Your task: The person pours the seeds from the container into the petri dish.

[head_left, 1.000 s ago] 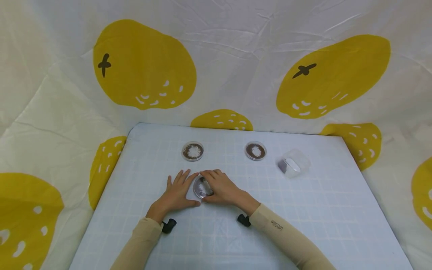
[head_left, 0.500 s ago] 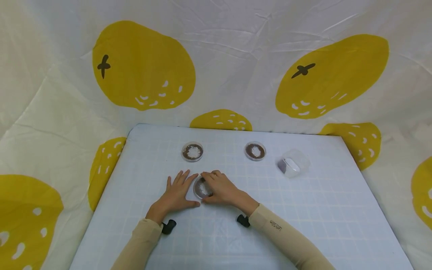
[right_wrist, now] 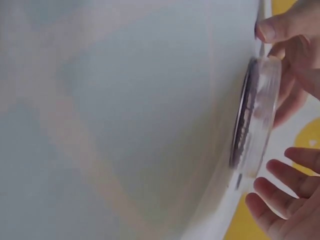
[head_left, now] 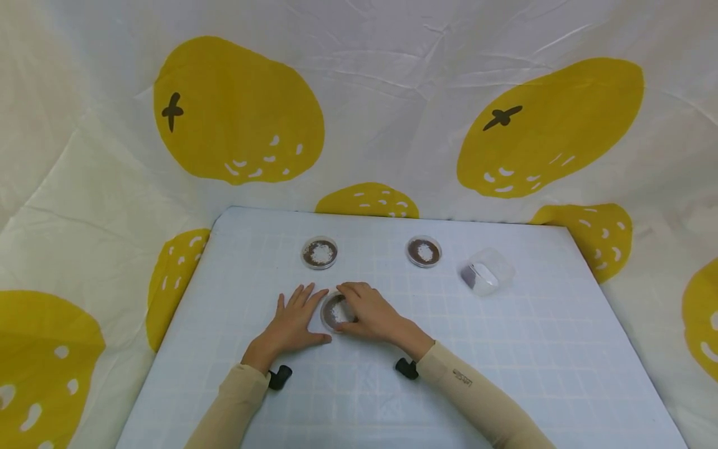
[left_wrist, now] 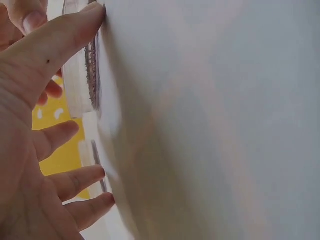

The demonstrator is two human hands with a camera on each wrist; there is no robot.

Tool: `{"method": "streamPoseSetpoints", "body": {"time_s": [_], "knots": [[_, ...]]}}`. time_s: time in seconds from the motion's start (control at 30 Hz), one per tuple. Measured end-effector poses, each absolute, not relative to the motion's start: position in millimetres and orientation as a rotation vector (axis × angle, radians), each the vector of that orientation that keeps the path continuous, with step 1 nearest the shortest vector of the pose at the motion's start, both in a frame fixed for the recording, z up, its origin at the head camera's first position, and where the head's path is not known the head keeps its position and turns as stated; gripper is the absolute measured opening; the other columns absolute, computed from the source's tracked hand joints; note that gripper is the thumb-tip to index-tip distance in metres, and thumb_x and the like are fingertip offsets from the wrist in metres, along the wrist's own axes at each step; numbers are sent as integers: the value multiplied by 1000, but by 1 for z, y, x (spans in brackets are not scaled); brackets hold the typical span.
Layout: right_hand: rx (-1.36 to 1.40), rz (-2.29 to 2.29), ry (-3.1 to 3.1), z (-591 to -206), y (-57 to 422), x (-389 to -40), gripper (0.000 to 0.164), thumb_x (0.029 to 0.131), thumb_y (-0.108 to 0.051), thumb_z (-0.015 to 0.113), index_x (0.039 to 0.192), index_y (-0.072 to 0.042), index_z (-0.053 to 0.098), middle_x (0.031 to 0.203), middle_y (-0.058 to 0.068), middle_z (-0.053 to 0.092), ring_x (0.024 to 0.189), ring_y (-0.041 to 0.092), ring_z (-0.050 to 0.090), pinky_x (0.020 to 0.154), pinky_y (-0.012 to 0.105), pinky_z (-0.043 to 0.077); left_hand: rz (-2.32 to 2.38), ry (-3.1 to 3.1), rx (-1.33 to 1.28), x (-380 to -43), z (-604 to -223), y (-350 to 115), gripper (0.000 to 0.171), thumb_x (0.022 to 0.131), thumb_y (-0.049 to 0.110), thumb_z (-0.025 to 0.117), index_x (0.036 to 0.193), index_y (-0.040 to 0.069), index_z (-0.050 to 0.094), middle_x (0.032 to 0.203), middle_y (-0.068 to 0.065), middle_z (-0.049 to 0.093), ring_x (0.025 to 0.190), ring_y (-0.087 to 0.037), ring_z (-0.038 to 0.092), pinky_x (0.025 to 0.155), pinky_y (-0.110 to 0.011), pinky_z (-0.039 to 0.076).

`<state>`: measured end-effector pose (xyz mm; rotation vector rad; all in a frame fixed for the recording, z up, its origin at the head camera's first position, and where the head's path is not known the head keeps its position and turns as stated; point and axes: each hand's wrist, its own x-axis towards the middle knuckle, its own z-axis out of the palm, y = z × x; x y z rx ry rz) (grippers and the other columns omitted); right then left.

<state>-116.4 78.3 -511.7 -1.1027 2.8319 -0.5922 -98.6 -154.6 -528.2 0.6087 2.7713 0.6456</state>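
A round clear petri dish (head_left: 335,312) with a dark brown layer and a white patch in its middle lies on the table. My right hand (head_left: 370,315) grips it from the right, thumb on the near side and fingers on the far side, covering part of it. Just to the left, my left hand (head_left: 291,321) rests with fingers spread, thumb and index close beside the rim. The left wrist view shows the left thumb overlapping the dish (left_wrist: 82,95). Seen edge-on in the right wrist view, the dish (right_wrist: 256,115) has its dark layer low, beneath clear plastic.
Two similar petri dishes stand farther back, one at the left (head_left: 320,252) and one at the right (head_left: 424,251). A clear plastic container (head_left: 489,272) sits at the table's right. Behind the white table (head_left: 505,368) hangs a sheet (head_left: 387,81) printed with yellow fruit.
Glare on the gripped dish has faded, so its dark layer and white patch show more clearly. The right hand's fingers have shifted slightly right; the left hand has stayed nearly still.
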Motion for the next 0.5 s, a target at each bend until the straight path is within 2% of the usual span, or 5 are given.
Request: {"method": "streamPoseSetpoints", "body": {"time_s": [0.33, 0.5], "knots": [[-922, -772, 2901, -506, 107, -107, 70, 91, -39, 74, 146, -5, 47, 141, 14, 52, 131, 31, 47, 107, 47, 40, 700, 2818, 636, -95, -521, -156, 96, 79, 51, 82, 154, 10, 38, 158, -22, 30, 145, -44, 23, 116, -62, 14], [-867, -860, 2958, -505, 133, -94, 65, 91, -35, 74, 142, -3, 51, 138, 13, 55, 128, 30, 49, 105, 46, 42, 777, 2825, 630, -86, -517, -153, 91, 81, 53, 80, 153, 11, 41, 157, -17, 34, 144, -40, 28, 115, -57, 24]]}}
